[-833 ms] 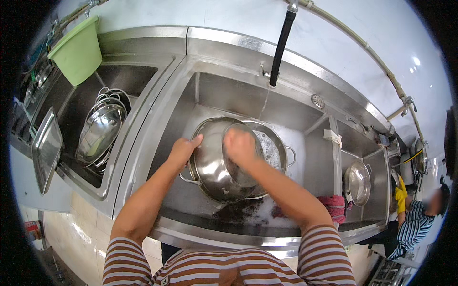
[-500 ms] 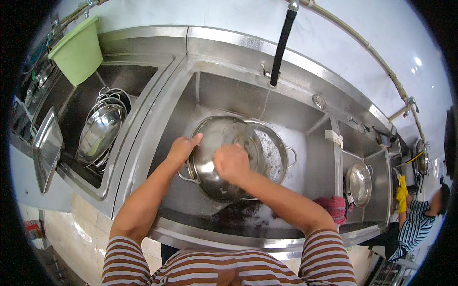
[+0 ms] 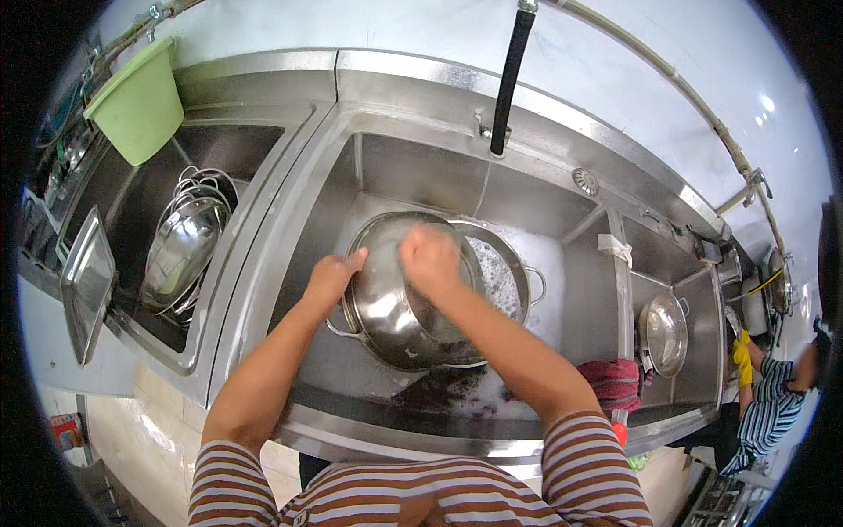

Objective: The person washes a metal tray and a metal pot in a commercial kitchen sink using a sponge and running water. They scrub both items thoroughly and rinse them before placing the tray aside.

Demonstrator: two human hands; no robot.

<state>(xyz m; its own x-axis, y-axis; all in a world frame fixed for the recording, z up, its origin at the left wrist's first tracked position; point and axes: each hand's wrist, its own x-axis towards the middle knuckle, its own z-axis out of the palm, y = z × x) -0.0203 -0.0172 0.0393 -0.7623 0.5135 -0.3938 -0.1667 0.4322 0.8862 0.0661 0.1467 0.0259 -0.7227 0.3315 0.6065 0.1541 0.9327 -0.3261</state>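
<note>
A shiny steel pan (image 3: 379, 303) with a loop handle at its lower left leans tilted in the large sink. My left hand (image 3: 332, 279) grips its left rim, thumb on the upper surface. Closed like a fist, my right hand (image 3: 430, 259) presses on the upper part of the pan; what its fingers hold, if anything, is hidden and slightly blurred. Partly under the pan stands a two-handled steel pot (image 3: 524, 303) with foamy water (image 3: 499, 279) in it.
Stacked steel pans (image 3: 186, 250) lie in the left sink, below a green bucket (image 3: 140, 105). A black faucet hose (image 3: 512, 83) hangs behind. Right: a red cloth (image 3: 612, 384) over the sink edge, another pan (image 3: 665, 335), and a person in yellow gloves (image 3: 743, 356).
My right hand has slid away from me, up across the pan's surface. My left hand keeps its grip on the rim. The view has shifted slightly.
</note>
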